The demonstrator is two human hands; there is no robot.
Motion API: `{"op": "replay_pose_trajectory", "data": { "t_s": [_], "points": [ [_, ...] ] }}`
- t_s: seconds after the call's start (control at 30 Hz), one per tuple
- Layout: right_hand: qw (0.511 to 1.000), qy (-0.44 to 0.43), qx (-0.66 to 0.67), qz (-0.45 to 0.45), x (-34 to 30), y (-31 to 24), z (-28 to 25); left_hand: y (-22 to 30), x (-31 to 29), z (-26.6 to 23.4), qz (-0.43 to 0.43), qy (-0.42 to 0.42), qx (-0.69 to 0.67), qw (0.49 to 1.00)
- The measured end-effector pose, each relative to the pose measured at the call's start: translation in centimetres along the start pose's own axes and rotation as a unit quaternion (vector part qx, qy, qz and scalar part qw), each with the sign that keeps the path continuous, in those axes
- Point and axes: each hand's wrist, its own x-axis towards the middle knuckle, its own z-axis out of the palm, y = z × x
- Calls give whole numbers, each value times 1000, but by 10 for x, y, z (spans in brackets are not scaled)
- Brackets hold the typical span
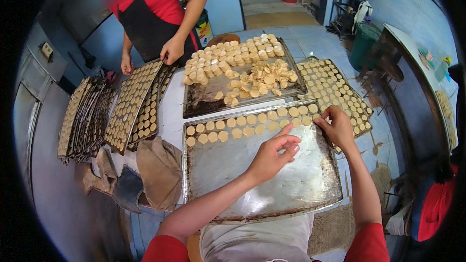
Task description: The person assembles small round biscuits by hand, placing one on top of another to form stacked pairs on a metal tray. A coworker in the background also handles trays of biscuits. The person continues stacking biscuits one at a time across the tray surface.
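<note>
A dough round (316, 116) is pinched by the right grip (339, 127); the left grip (273, 156) is held parted above a pan (233, 179), bordered at twelve o'clock by a heaped tray (204, 99).

A rectangular metal tray (291, 184), silvery with browned, stained edges, lies flat in the near middle of the scene. Small, round, pale-tan dough discs (236, 133) lie flat in two left-to-right rows along its far edge; its near part shows bare, shiny metal.

Loose left grip (273, 156), pinched right grip (338, 127)
</note>
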Motion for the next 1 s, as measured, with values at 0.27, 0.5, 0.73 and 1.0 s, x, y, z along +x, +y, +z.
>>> {"op": "replay_pose_trajectory", "data": {
  "t_s": [0.27, 0.5, 0.73, 1.0],
  "points": [
    [997, 31, 64, 12, -19, -12, -7, 15, 32, -129, 104, 258, 459, 844],
    [994, 1, 100, -48, -81, -46, -34, 33, 83, -262, -67, 368, 601, 706],
    [992, -88, 86, -32, -114, -82, -49, 27, 104, -292, -75, 352, 638, 681],
    [979, -141, 131, -67, -102, -94, -36, 71, 12, -188, -1, 180, 23, 983]
  ]
}}
